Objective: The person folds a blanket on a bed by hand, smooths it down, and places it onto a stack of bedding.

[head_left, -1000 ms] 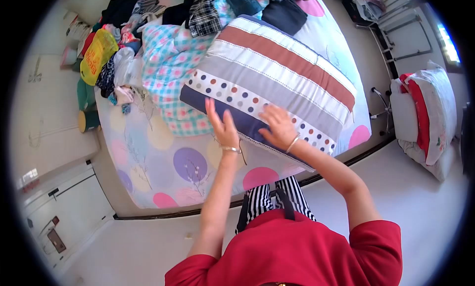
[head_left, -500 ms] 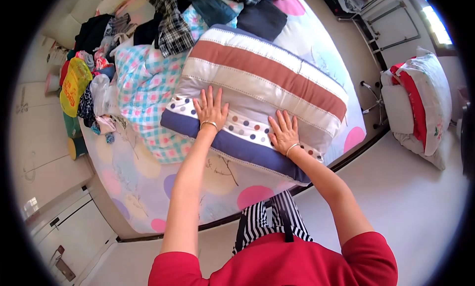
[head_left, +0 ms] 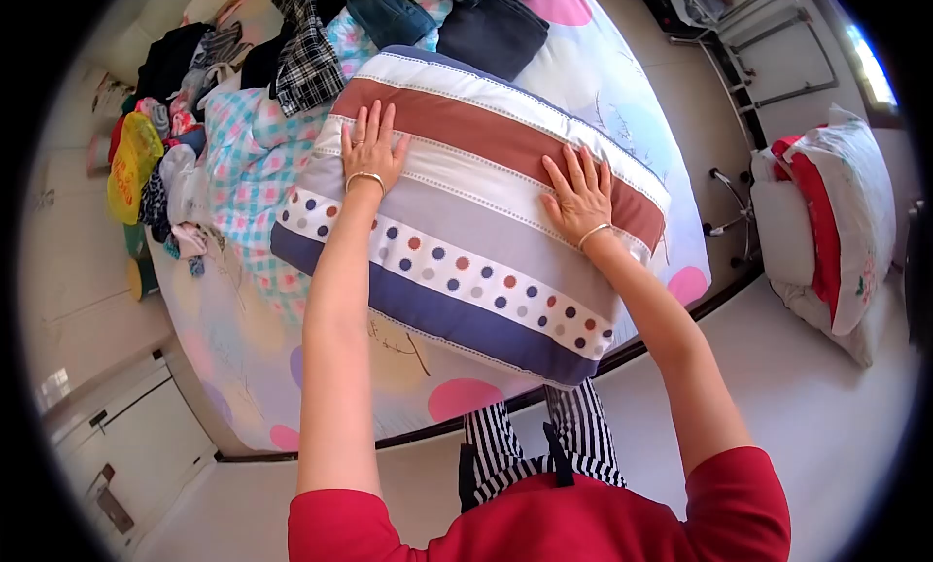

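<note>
A thick folded quilt (head_left: 466, 207), striped in white, brown, grey and dark blue with a band of dots, lies on the bed near its front edge. My left hand (head_left: 374, 149) rests flat on its upper left part, fingers spread over the brown and white stripes. On the right part of the quilt lies my right hand (head_left: 583, 195), palm down with the fingers apart. Neither hand grips anything. A blue and pink checked quilt (head_left: 255, 164) lies bunched against the left side of the striped one.
The bed's patterned sheet (head_left: 408, 382) shows around the quilt. Clothes, including a plaid shirt (head_left: 303, 57) and dark folded trousers (head_left: 493, 35), are heaped behind it. A yellow plastic bag (head_left: 131, 169) sits at the left. Stacked pillows (head_left: 841, 222) stand at the right.
Both hands have slid away from me across the quilt, from the dotted band towards the brown stripe. The dotted band now shows uncovered, and the quilt's near edge appears lower in view.
</note>
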Demonstrator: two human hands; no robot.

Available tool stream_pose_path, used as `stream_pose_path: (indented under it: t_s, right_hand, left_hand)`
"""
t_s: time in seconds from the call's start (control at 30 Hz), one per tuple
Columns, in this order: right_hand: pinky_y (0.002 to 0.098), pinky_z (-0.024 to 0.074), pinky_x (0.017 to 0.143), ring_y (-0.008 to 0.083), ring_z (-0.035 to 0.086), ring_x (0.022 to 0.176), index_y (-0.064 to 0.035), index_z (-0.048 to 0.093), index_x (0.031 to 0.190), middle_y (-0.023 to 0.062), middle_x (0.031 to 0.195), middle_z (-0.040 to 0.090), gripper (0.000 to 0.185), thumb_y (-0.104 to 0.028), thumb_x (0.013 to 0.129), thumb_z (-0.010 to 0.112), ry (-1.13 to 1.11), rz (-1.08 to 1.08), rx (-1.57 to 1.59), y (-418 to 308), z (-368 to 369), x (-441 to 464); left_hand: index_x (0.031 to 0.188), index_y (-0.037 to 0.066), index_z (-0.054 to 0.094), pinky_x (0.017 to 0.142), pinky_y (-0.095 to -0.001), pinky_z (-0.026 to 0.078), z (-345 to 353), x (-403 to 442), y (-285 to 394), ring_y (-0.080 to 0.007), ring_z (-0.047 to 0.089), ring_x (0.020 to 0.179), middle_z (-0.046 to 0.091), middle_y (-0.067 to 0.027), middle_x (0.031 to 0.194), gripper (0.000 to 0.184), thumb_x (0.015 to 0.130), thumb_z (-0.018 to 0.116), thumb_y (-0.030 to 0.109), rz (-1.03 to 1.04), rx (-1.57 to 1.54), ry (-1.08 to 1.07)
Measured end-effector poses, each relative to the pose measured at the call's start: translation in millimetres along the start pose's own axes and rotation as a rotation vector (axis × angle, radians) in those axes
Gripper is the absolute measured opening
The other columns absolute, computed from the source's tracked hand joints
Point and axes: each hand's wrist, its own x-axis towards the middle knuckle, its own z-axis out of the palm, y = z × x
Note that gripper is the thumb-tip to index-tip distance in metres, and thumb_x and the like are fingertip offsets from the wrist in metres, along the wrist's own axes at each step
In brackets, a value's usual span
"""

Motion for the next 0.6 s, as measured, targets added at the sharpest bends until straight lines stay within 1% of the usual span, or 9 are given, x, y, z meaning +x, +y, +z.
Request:
stream_pose_path:
  t_s: [0.03, 0.13, 0.27, 0.37, 0.4, 0.43, 0.5, 0.57, 0.6]
  right_hand:
    - [0.0511, 0.005, 0.113, 0.0297, 0.015, 0.141, -0.0272, 0.039, 0.14, 0.008, 0.151, 0.026, 0.055, -0.046, 0.089, 0.046, 0.002, -0.015, 0.021, 4, 0, -1]
    - [0.0534, 0.0069, 0.112, 0.0322, 0.016, 0.141, -0.0285, 0.037, 0.141, 0.0092, 0.151, 0.025, 0.057, -0.051, 0.089, 0.045, -0.066, -0.023, 0.029, 11, -6, 6]
    - [0.0582, 0.009, 0.11, 0.0353, 0.015, 0.141, -0.0289, 0.03, 0.144, 0.0104, 0.152, 0.022, 0.065, -0.061, 0.089, 0.039, -0.102, -0.003, 0.054, 16, -2, 54]
    - [0.0591, 0.0108, 0.11, 0.0358, 0.017, 0.14, -0.0294, 0.028, 0.145, 0.0107, 0.152, 0.022, 0.065, -0.062, 0.089, 0.037, -0.199, -0.021, 0.095, 7, -1, 95]
    - [0.0597, 0.0134, 0.109, 0.0362, 0.019, 0.139, -0.0291, 0.027, 0.145, 0.0113, 0.152, 0.021, 0.068, -0.064, 0.088, 0.037, -0.198, -0.043, 0.09, 5, 2, 104]
    - [0.0597, 0.0134, 0.109, 0.0362, 0.019, 0.139, -0.0291, 0.027, 0.145, 0.0113, 0.152, 0.021, 0.068, -0.064, 0.088, 0.037, -0.203, -0.061, 0.094, 5, 4, 109]
    - [0.0595, 0.0164, 0.108, 0.0373, 0.021, 0.139, -0.0282, 0.027, 0.145, 0.0123, 0.152, 0.022, 0.071, -0.066, 0.087, 0.038, -0.286, -0.029, 0.196, 6, 7, 123]
    - [0.0572, 0.0199, 0.108, 0.0364, 0.023, 0.138, -0.0261, 0.027, 0.145, 0.0131, 0.152, 0.023, 0.078, -0.069, 0.082, 0.043, -0.319, -0.021, 0.203, 14, 13, 138]
    - [0.0554, 0.0211, 0.108, 0.0351, 0.024, 0.138, -0.0254, 0.027, 0.146, 0.0135, 0.151, 0.024, 0.083, -0.071, 0.079, 0.046, -0.378, 0.042, 0.289, 19, 18, 149]
  left_hand:
    - [0.146, 0.022, 0.028, 0.112, -0.0541, 0.01, -3, -5, 0, -0.024, 0.019, 0.141, 0.023, -0.0039, 0.153, 0.06, 0.092, 0.042, 0.046, -0.012, 0.022, -0.005]
    - [0.145, 0.02, 0.03, 0.108, -0.0617, 0.009, -38, -43, 7, -0.0282, 0.017, 0.141, 0.023, -0.0048, 0.153, 0.061, 0.092, 0.044, 0.045, -0.304, 0.203, -0.262]
    - [0.144, 0.018, 0.03, 0.106, -0.0651, 0.009, -71, -136, 63, -0.0359, 0.015, 0.141, 0.022, -0.011, 0.152, 0.066, 0.089, 0.047, 0.049, -0.661, 0.056, -0.343]
    - [0.145, 0.018, 0.03, 0.105, -0.0663, 0.008, -72, -172, 127, -0.0368, 0.017, 0.14, 0.022, -0.014, 0.152, 0.068, 0.088, 0.049, 0.05, -0.722, 0.026, -0.236]
    - [0.145, 0.019, 0.029, 0.105, -0.0662, 0.008, -73, -177, 144, -0.0371, 0.017, 0.14, 0.022, -0.0141, 0.152, 0.069, 0.087, 0.05, 0.05, -0.668, 0.037, -0.215]
    - [0.146, 0.019, 0.028, 0.105, -0.0661, 0.008, -74, -183, 157, -0.0373, 0.017, 0.14, 0.022, -0.0142, 0.152, 0.071, 0.087, 0.05, 0.051, -0.615, 0.051, -0.196]
    - [0.145, 0.014, 0.028, 0.106, -0.0646, 0.01, -79, -187, 163, -0.0376, 0.019, 0.139, 0.022, -0.0179, 0.151, 0.077, 0.083, 0.058, 0.049, -0.669, 0.074, -0.179]
    - [0.142, 0.004, 0.031, 0.108, -0.055, 0.02, -69, -203, 164, -0.0371, 0.023, 0.137, 0.025, -0.0196, 0.148, 0.08, 0.081, 0.065, 0.043, -1.172, -0.136, 0.228]
    - [0.137, -0.001, 0.035, 0.102, -0.0447, 0.037, -37, -234, 149, -0.0323, 0.039, 0.129, 0.038, -0.0188, 0.14, 0.08, 0.08, 0.07, 0.042, -1.29, -0.235, 0.385]
